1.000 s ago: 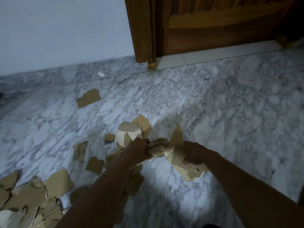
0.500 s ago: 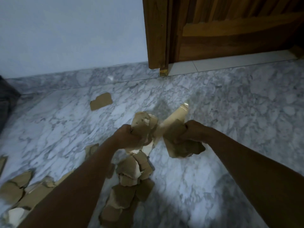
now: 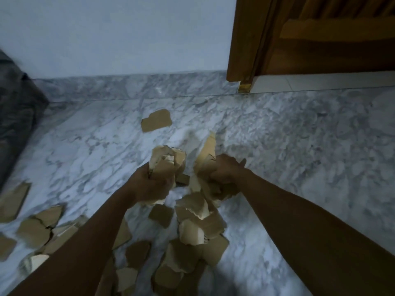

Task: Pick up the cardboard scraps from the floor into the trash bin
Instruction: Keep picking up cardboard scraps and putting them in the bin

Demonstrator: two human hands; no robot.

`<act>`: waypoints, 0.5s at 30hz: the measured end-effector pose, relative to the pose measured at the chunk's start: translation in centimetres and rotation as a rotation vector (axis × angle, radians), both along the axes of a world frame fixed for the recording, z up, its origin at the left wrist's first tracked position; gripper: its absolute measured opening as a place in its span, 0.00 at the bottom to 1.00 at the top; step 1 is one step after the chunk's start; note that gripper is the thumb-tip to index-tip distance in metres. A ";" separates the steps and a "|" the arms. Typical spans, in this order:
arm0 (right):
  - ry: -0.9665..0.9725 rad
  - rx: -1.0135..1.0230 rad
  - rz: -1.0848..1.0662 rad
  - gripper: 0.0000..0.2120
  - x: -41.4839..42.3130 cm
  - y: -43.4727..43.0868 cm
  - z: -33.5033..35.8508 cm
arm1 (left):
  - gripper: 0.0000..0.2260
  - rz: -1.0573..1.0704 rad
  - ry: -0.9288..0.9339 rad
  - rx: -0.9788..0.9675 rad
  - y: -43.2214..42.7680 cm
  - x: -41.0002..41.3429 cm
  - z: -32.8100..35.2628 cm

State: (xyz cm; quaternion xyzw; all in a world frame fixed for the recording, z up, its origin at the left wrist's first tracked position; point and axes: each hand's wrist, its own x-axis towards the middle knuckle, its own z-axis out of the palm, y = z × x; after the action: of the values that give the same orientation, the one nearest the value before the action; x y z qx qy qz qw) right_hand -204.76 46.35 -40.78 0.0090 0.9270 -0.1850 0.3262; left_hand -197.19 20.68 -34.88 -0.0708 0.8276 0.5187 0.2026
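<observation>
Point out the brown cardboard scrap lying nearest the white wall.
The flat, notched brown cardboard scrap, alone on the grey-white marble floor; every other scrap lies farther from the wall, nearer the person.

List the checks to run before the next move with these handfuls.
1. Left hand grip: ok, fingers curled round the left bunch.
2. Right hand grip: ok, it holds the right bunch.
3. Loose pieces under the hands: cannot tell whether they are held or lying on the floor.
4. Bin in view: not ok, none seen; the dark shape at the left edge is unclear.
5. Floor cleared: not ok, a lone scrap lies near the wall and a pile at lower left.
</observation>
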 end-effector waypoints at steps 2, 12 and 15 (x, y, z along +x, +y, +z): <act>0.021 -0.025 0.027 0.35 0.0 0.1 -0.6 | 0.16 0.025 -0.011 -0.019 0.2 0.0 -0.6; 0.009 -0.286 -0.104 0.39 0.1 2.7 -0.8 | 0.13 0.026 0.024 0.021 1.8 -0.3 0.5; 0.066 -0.397 -0.218 0.36 0.4 5.0 0.0 | 0.10 0.096 0.014 0.043 2.2 -0.1 0.6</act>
State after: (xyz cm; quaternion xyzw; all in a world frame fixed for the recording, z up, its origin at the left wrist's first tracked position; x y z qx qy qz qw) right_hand -204.40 51.31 -40.78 0.0387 0.8762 -0.3982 0.2689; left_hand -197.27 22.92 -34.27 -0.1022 0.8133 0.5461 0.1732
